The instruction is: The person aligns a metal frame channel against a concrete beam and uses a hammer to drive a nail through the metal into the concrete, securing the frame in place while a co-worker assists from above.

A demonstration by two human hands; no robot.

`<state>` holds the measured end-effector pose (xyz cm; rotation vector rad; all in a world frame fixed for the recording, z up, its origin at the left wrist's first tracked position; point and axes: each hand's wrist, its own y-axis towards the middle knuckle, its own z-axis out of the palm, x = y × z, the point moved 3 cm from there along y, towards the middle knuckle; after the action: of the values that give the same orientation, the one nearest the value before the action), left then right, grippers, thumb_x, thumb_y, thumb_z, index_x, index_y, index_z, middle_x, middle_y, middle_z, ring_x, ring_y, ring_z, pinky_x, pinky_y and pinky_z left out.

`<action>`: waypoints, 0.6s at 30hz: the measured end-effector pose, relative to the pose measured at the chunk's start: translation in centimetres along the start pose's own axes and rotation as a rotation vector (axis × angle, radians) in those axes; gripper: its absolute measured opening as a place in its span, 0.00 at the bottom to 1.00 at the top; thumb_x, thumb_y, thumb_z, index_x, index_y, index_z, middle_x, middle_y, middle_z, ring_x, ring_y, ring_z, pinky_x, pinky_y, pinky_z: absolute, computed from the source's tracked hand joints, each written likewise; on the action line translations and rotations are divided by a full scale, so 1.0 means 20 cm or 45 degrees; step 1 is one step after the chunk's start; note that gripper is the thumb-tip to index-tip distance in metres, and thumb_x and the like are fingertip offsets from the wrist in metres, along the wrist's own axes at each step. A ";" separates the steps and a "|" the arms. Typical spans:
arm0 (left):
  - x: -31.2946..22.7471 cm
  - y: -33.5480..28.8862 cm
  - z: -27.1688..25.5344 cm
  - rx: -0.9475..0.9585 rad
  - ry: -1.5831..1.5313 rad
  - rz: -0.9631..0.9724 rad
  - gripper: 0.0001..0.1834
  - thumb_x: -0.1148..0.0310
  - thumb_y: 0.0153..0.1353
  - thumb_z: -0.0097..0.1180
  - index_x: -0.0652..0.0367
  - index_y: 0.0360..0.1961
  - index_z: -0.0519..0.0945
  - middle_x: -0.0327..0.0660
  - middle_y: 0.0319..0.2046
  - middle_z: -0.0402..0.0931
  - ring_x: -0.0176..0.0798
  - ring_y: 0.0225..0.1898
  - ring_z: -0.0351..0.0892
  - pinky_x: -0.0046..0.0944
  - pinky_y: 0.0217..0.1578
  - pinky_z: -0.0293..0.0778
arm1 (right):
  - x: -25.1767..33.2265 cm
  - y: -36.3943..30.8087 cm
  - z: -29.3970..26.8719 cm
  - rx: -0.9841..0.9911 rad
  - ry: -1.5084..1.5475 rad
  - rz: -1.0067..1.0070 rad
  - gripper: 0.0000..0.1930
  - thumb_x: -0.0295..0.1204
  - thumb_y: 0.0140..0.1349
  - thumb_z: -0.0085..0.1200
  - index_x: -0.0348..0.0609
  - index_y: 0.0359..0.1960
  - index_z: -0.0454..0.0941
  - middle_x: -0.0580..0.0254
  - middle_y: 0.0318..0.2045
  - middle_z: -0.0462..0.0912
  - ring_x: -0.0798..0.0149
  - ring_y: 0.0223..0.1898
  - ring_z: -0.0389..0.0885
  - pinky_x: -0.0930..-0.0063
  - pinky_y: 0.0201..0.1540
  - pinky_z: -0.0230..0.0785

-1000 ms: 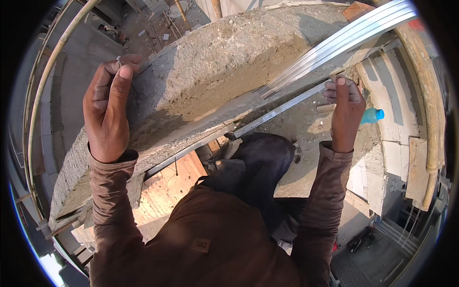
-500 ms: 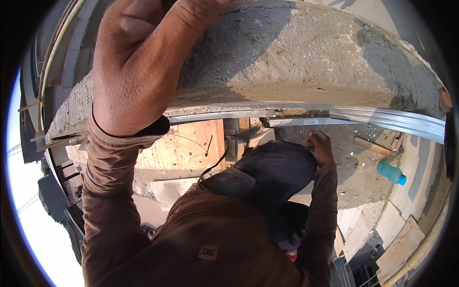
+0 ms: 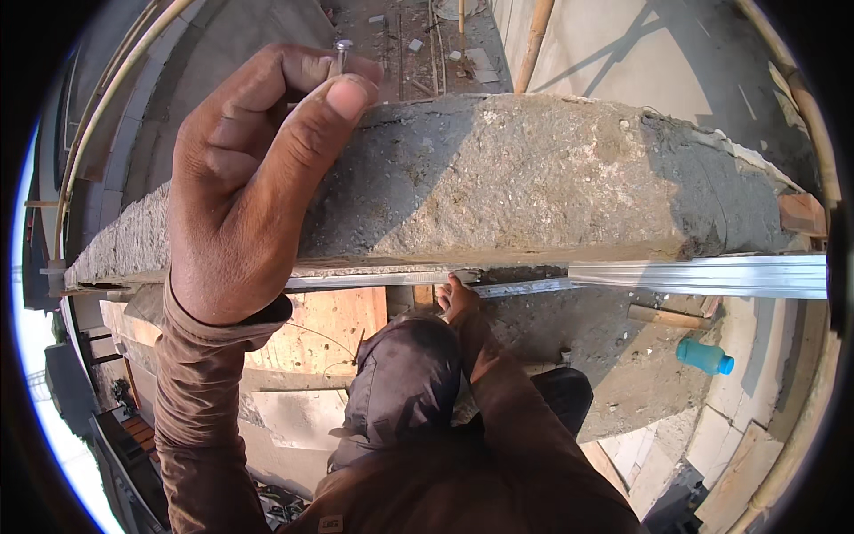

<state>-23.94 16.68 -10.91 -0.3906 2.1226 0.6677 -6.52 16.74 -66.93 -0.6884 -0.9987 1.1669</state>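
Note:
My left hand [image 3: 245, 182] is raised over the near left of a rough concrete ledge [image 3: 534, 178]. Its thumb and forefinger pinch a nail [image 3: 342, 55], whose round shiny head points up; the lower part is hidden by the fingers. Lower down, my right hand [image 3: 458, 300] is at a thin silvery metal channel [image 3: 378, 279] that runs along the ledge's near face. Its curled fingers appear to grip the channel's edge, though their far side is hidden.
A wider ribbed metal channel [image 3: 703, 278] continues to the right. Below it lie a turquoise bottle [image 3: 704, 356] and a wood offcut [image 3: 667, 317]. A plywood sheet [image 3: 329, 329] sits at the left. Bamboo poles [image 3: 535, 44] stand beyond the ledge, and a wood block [image 3: 802, 214] rests at its right end.
The ledge sits lower in view, and the nail in my left hand now shows. My right hand has moved left and forward from beside my knee to the metal channel.

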 end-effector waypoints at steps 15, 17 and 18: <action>-0.10 0.00 0.03 0.028 -0.106 0.050 0.12 0.65 0.72 0.50 0.66 0.41 0.77 0.42 0.39 0.77 0.36 0.41 0.72 0.35 0.48 0.68 | 0.29 -0.18 -0.27 -0.406 -2.034 -1.101 0.20 0.38 0.67 0.54 0.40 0.55 0.75 0.48 0.41 0.84 0.50 0.48 0.82 0.57 0.50 0.75; -0.12 -0.03 0.02 -0.010 -0.060 0.039 0.13 0.67 0.71 0.51 0.68 0.42 0.80 0.46 0.39 0.79 0.41 0.40 0.75 0.38 0.46 0.71 | 0.23 -0.06 -0.26 -0.419 -1.906 -1.045 0.19 0.39 0.65 0.56 0.42 0.54 0.78 0.48 0.43 0.84 0.53 0.47 0.83 0.60 0.50 0.75; -0.14 -0.03 0.02 0.008 0.008 0.073 0.12 0.67 0.71 0.51 0.68 0.41 0.80 0.44 0.37 0.79 0.40 0.39 0.74 0.38 0.45 0.70 | 0.20 0.00 -0.26 -0.435 -1.837 -1.027 0.19 0.39 0.65 0.56 0.44 0.54 0.79 0.49 0.44 0.84 0.54 0.47 0.83 0.61 0.50 0.75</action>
<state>-21.73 16.49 -9.12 -0.3296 2.1484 0.6936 -1.42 20.80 -68.04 0.4913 -2.4085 0.6204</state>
